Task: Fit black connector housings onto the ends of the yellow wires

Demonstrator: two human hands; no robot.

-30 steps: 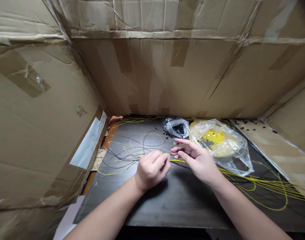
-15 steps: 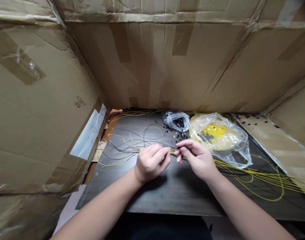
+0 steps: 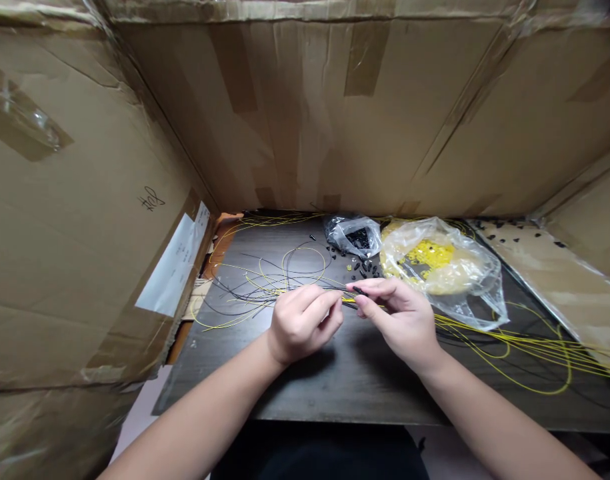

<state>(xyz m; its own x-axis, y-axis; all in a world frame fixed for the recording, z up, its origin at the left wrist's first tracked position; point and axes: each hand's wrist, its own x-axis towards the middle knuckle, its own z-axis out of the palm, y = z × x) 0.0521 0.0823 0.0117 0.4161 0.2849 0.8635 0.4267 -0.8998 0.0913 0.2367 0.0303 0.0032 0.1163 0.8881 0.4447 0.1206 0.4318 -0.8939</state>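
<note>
My left hand (image 3: 307, 319) is closed around the bundle of thin black and yellow wires (image 3: 279, 292), and their loose ends fan out to the left over the dark table. Between the thumb and fingers of my right hand (image 3: 399, 313) is a small black plastic piece (image 3: 359, 291), pinched just right of my left fingertips. A wire tip seems to reach toward the piece, but I cannot tell whether it is inside. Yellow wires (image 3: 505, 343) run on from beneath my right hand toward the right edge.
Behind my hands lie a clear bag of black pieces (image 3: 357, 239) and a larger clear bag of yellow pieces (image 3: 447, 267). Several loose black pieces (image 3: 367, 268) are scattered before them. Cardboard walls (image 3: 295, 120) enclose the dark table (image 3: 295, 393); more black bits lie on cardboard at right.
My right hand has turned slightly and moved a little to the right, so the black piece shows more clearly. My left hand keeps its grip. The camera view has shifted slightly.
</note>
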